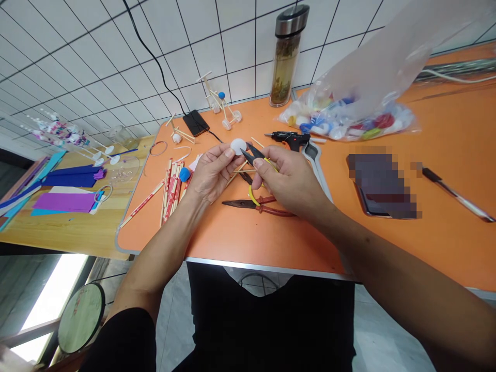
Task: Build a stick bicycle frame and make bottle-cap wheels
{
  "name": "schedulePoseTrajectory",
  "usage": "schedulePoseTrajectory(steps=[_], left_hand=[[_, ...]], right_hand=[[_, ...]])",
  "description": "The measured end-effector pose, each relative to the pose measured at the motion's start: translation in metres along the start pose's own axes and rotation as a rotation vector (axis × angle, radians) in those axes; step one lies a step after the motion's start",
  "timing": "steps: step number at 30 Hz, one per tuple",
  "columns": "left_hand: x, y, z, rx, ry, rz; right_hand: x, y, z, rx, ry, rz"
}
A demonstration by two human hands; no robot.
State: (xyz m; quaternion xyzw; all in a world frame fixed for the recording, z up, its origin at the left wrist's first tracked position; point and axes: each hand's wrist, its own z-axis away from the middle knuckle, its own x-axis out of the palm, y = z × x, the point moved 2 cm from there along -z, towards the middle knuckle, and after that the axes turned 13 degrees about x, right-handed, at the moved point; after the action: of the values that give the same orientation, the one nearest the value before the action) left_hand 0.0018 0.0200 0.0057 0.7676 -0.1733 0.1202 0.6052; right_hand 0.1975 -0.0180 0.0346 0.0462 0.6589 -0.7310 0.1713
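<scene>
Between its thumb and fingers my left hand (211, 173) pinches a small white round cap (237, 146). My right hand (290, 178) grips yellow-handled pliers (253, 156), whose dark jaws are parted at the right edge of the cap. Whether the jaws touch it I cannot tell. Under my right hand lie red-handled long-nose pliers (242, 203) on the orange table. Thin wooden sticks lie partly hidden beneath my hands. Left of my left hand are a blue pom-pom-like ball (185, 174) and a bundle of red-and-white wrapped chopsticks (170, 194).
A glue gun (289, 138) lies beyond my right hand, near a plastic bag of coloured caps (349, 121). A tea bottle (287, 57) stands by the wall. Small stick models (220, 106) sit at the back. A phone (382, 186) and a pen (457, 194) lie right.
</scene>
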Motion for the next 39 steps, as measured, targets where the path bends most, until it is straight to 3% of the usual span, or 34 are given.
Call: schedulePoseTrajectory(steps=[17,24,30,32,37,39], left_hand=[[0.002,-0.004,0.001,0.054,0.007,-0.065],[0.005,-0.010,0.003,0.167,0.037,-0.116],[0.005,-0.015,0.005,0.303,0.030,-0.180],[0.004,-0.016,0.006,0.338,0.029,-0.225],[0.003,-0.021,0.008,0.366,0.028,-0.262],[0.002,-0.022,0.008,0.371,0.022,-0.249]], right_hand=[[0.002,0.000,0.000,0.038,-0.018,-0.084],[0.006,0.004,-0.002,0.133,-0.111,-0.299],[0.009,0.012,-0.010,0.156,-0.275,-0.509],[0.008,0.013,-0.010,0.118,-0.202,-0.391],[0.004,0.009,-0.004,-0.137,0.197,0.181],[0.003,0.008,-0.004,-0.140,0.198,0.180]])
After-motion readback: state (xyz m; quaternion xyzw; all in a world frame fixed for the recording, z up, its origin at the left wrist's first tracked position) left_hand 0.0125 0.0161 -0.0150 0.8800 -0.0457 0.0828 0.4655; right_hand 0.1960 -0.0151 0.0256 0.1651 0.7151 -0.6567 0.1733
